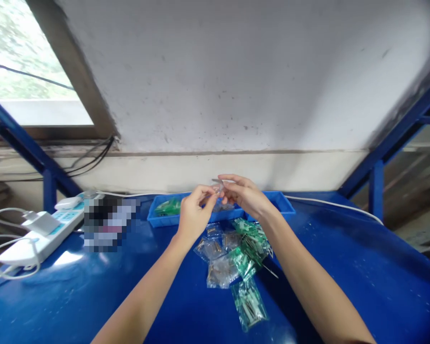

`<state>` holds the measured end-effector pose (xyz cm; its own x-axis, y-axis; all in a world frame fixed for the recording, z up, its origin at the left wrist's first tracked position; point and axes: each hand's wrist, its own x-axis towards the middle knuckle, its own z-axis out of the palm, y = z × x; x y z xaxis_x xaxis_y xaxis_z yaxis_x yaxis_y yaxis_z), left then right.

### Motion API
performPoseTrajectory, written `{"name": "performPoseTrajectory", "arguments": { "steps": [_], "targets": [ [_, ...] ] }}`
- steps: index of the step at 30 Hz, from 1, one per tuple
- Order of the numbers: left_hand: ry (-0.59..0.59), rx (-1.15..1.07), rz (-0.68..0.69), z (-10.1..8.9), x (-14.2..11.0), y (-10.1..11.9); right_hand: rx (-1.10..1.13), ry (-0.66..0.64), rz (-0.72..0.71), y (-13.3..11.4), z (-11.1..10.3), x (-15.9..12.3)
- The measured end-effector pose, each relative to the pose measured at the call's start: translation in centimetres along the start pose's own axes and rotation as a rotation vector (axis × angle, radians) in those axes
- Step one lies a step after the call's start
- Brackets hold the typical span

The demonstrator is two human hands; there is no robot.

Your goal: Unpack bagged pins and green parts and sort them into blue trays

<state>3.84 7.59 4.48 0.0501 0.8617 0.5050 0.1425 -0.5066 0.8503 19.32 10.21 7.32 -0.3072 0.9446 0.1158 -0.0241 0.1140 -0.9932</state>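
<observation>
Our bare forearms (pixel 154 291) nearest, flanking flat green and clear plastic packets (pixel 243 260) in front of long blue plastic tray (pixel 165 221). Above tray, our left hand (pixel 194 210) and right hand (pixel 248 195) pinch small clear plastic bag (pixel 219 188).

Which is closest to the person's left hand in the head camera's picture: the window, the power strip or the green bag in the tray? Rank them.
From the left hand:
1. Green bag, just left, inside the blue tray.
2. Power strip, farther left.
3. Window, upper left.

Indistinct small item (pixel 218 184) between hands (pixel 249 195)
</observation>
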Motion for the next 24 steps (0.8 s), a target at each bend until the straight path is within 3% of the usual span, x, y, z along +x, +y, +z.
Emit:
{"name": "performPoseTrajectory", "arguments": {
  "steps": [6, 9, 18, 24],
  "targets": [
    [-0.220, 0.004, -0.121, -2.4, -5.8, -1.8, -0.006, 0.119, 0.055, 5.1, 2.2, -5.2],
    [-0.212, -0.081, -0.241, -3.1, -7.1, -2.7, -0.032, 0.132, 0.085, 6.8, 2.9, -7.3],
    [-0.264, 0.143, -0.327, -2.8, -8.4, -3.4, -0.169, 0.198, 0.063, 7.3, 4.7, -9.2],
    [-0.320, 0.195, -0.340, -2.7, -8.6, -3.0, -0.284, 0.162, 0.033, 7.5, 4.7, -9.4]
  ]
}}
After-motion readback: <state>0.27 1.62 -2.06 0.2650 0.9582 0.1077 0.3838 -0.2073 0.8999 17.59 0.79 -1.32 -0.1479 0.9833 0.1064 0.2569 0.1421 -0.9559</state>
